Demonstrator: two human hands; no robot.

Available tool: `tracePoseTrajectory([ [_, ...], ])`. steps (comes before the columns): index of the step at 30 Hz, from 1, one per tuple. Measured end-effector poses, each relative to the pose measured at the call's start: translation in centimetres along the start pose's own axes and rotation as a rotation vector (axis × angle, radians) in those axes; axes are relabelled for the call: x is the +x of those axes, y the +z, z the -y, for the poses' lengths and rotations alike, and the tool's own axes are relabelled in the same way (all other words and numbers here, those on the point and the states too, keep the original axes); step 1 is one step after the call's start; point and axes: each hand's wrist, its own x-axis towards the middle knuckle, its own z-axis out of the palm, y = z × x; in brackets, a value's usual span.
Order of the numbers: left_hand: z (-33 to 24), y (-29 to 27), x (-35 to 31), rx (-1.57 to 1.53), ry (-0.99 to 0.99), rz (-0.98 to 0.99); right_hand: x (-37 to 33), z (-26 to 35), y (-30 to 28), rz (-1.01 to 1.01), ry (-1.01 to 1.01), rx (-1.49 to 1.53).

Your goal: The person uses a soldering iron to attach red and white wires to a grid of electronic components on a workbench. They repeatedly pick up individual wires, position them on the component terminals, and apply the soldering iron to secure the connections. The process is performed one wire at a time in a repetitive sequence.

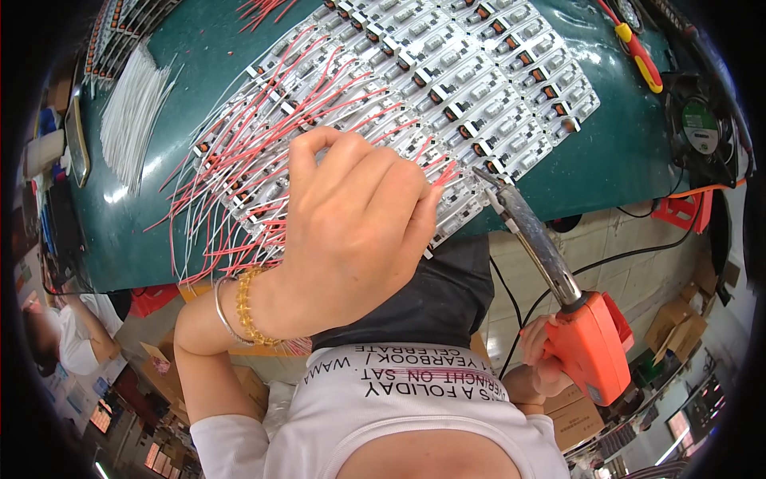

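Note:
My left hand (pixel 351 219) is closed in a pinch over the near side of a sheet of white circuit boards (pixel 455 88). Short red wires (pixel 447 173) stick out at its thumb and fingertips. My right hand (pixel 544 358) grips the orange handle of a soldering gun (pixel 594 347), whose dark metal barrel slants up to the left. The iron's tip is close to the boards, just right of the wire ends; whether it touches is unclear. Many red and white wires are attached along the boards' left part and fan out leftward, partly hidden by my left hand.
A bundle of white wires (pixel 136 120) lies on the green table (pixel 191 64) at left, with red wires (pixel 263 11) at the far edge. At right are a red-and-yellow screwdriver (pixel 641 60) and a black fan (pixel 700 132). Another person (pixel 80 331) sits at far left.

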Motion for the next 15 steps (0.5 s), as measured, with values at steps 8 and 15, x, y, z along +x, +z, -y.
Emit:
tracePoseTrajectory([
  [8, 0.3, 0.0, -0.4, 0.022, 0.028, 0.003, 0.6, -1.0, 0.7, -0.013, -0.173, 0.200],
  [15, -0.1, -0.4, 0.0, -0.082, -0.026, -0.009, -0.6, -1.1, 0.8, -0.011, -0.109, 0.302],
])
